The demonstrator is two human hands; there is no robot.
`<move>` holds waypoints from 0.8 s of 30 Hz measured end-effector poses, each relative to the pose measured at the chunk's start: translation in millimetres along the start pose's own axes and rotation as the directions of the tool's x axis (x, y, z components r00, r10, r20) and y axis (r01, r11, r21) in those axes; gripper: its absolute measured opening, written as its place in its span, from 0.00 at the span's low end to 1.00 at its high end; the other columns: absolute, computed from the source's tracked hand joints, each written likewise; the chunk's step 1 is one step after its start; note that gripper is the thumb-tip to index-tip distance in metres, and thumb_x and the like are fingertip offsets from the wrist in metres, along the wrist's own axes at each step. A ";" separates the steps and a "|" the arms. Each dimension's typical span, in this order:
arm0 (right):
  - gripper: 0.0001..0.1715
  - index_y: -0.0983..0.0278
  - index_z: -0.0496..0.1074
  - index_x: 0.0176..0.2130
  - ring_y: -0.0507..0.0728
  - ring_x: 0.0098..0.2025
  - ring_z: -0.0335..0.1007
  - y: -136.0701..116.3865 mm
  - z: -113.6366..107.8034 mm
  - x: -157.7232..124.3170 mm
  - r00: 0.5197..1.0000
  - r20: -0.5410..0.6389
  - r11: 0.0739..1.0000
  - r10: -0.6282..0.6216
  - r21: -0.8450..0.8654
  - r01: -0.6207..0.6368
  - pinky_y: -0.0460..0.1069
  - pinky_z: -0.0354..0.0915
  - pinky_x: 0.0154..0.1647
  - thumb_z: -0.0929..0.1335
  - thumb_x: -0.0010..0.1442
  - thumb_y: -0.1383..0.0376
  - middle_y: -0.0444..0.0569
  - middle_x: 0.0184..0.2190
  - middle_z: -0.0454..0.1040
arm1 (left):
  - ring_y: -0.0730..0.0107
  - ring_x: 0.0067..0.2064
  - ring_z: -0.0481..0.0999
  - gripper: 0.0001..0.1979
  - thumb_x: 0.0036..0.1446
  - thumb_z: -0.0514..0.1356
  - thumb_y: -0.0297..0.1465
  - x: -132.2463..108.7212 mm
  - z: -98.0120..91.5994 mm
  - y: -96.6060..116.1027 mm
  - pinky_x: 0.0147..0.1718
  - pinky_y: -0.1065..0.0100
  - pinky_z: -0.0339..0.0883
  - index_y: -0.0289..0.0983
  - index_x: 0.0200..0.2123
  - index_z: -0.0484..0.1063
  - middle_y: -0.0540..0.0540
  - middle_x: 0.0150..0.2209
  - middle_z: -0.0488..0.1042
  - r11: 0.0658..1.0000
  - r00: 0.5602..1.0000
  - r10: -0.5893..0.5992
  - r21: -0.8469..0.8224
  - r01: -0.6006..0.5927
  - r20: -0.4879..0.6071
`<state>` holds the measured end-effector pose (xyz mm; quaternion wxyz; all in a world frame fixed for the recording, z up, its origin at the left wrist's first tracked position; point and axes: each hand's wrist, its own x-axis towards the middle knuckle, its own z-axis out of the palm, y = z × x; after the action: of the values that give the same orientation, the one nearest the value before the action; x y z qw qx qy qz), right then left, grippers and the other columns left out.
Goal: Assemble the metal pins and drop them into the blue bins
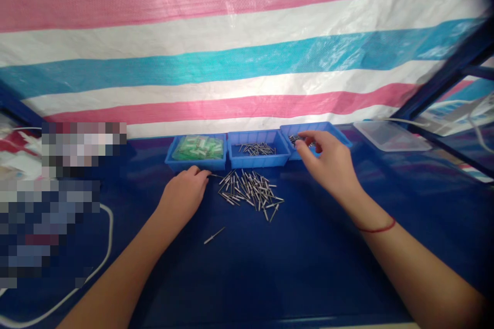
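Observation:
My left hand [186, 190] is closed at the front of the left bin, with the thin pin of a blind rivet [216, 175] poking out from its fingertips. Just right of it lies a loose pile of blind rivets [249, 188] on the blue table. One single rivet [214, 235] lies apart, nearer to me. Over the right blue bin [330, 131] hovers my right hand [326, 157], fingers curved, thumb and forefinger slightly apart, nothing visible between them. Beneath its fingertips, small metal pieces [295, 139] show in that bin, partly hidden.
The middle blue bin [258, 159] holds more rivets. In the left blue bin [196, 164] is a bag of green-and-white packets [198, 147]. A clear plastic lid [391, 135] lies at the back right. A white cable [110, 226] loops at left; striped sheeting [231, 72] hangs behind.

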<state>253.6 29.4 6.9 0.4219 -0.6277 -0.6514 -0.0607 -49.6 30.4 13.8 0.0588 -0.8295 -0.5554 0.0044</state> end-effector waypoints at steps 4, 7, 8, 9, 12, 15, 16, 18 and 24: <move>0.14 0.65 0.74 0.42 0.57 0.33 0.67 -15.3 -1.6 -5.4 0.997 0.034 0.997 -0.070 0.046 0.068 0.51 0.63 0.37 0.65 0.59 0.62 0.49 0.31 0.74 | 0.60 0.40 0.75 0.13 0.65 0.50 0.35 2.3 0.4 -0.3 0.34 0.66 0.65 0.41 0.44 0.72 0.45 0.41 0.72 1.000 1.000 -0.002 -0.016 0.003 0.009; 0.13 0.66 0.74 0.42 0.57 0.34 0.68 -21.4 -2.1 -7.8 0.993 0.051 0.992 -0.109 0.075 0.105 0.52 0.63 0.38 0.65 0.59 0.63 0.49 0.31 0.75 | 0.62 0.40 0.75 0.13 0.65 0.50 0.37 4.2 0.7 0.0 0.34 0.67 0.64 0.41 0.44 0.72 0.45 0.40 0.72 0.998 1.000 0.018 -0.052 -0.018 -0.005; 0.13 0.66 0.74 0.42 0.57 0.34 0.68 -22.8 -1.9 -8.5 0.992 0.058 0.991 -0.115 0.082 0.110 0.52 0.63 0.39 0.65 0.59 0.63 0.49 0.31 0.75 | 0.63 0.40 0.74 0.12 0.65 0.51 0.37 4.8 1.2 0.2 0.35 0.68 0.64 0.41 0.44 0.72 0.46 0.40 0.72 0.997 1.000 0.028 -0.066 -0.028 -0.009; 0.12 0.66 0.74 0.41 0.57 0.34 0.68 -23.9 -1.6 -9.2 0.991 0.065 0.990 -0.119 0.088 0.113 0.52 0.63 0.39 0.65 0.59 0.64 0.49 0.31 0.75 | 0.63 0.40 0.74 0.12 0.65 0.51 0.36 5.5 1.8 0.5 0.35 0.68 0.64 0.42 0.44 0.72 0.46 0.41 0.72 0.996 0.999 0.038 -0.080 -0.039 -0.011; 0.12 0.65 0.74 0.41 0.58 0.34 0.69 -26.7 -0.4 -11.3 0.987 0.090 0.987 -0.130 0.105 0.120 0.53 0.64 0.39 0.65 0.59 0.64 0.49 0.31 0.75 | 0.64 0.40 0.74 0.11 0.64 0.51 0.36 6.7 4.0 0.8 0.33 0.68 0.63 0.43 0.41 0.72 0.47 0.40 0.72 0.992 0.998 0.062 -0.114 -0.062 -0.008; 0.11 0.65 0.74 0.39 0.58 0.35 0.69 -30.0 0.2 -13.5 0.982 0.121 0.984 -0.144 0.124 0.129 0.53 0.63 0.40 0.65 0.59 0.64 0.49 0.30 0.75 | 0.64 0.39 0.74 0.11 0.65 0.50 0.36 6.0 3.6 -1.1 0.34 0.67 0.63 0.41 0.39 0.72 0.47 0.40 0.71 0.986 0.997 0.072 -0.149 -0.070 0.009; 0.10 0.64 0.74 0.38 0.58 0.35 0.69 -31.6 0.4 -14.5 0.980 0.134 0.983 -0.151 0.130 0.133 0.54 0.63 0.40 0.65 0.59 0.64 0.49 0.30 0.75 | 0.64 0.39 0.74 0.12 0.65 0.50 0.35 5.6 2.2 -2.4 0.35 0.67 0.63 0.40 0.39 0.72 0.47 0.40 0.71 0.983 0.997 0.075 -0.167 -0.070 0.019; 0.10 0.65 0.74 0.38 0.58 0.35 0.68 -36.1 0.9 -17.5 0.972 0.156 0.978 -0.175 0.145 0.153 0.54 0.63 0.41 0.65 0.60 0.64 0.49 0.30 0.75 | 0.63 0.39 0.74 0.12 0.65 0.49 0.35 4.6 -2.6 -5.2 0.37 0.66 0.64 0.39 0.38 0.71 0.46 0.39 0.71 0.976 0.997 0.070 -0.207 -0.062 0.033; 0.09 0.65 0.74 0.39 0.58 0.39 0.69 -60.9 6.4 -37.9 0.920 0.230 0.926 -0.317 0.285 0.248 0.54 0.63 0.44 0.66 0.60 0.64 0.50 0.35 0.75 | 0.64 0.39 0.73 0.10 0.63 0.51 0.34 0.4 -22.0 3.6 0.40 0.66 0.62 0.37 0.37 0.70 0.46 0.37 0.73 0.881 0.995 0.034 -0.468 -0.075 -0.095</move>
<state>192.2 -8.3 6.5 0.3910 -0.4702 -0.7898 0.0480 -44.5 27.4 35.3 -0.1209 -0.8337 -0.5134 -0.1636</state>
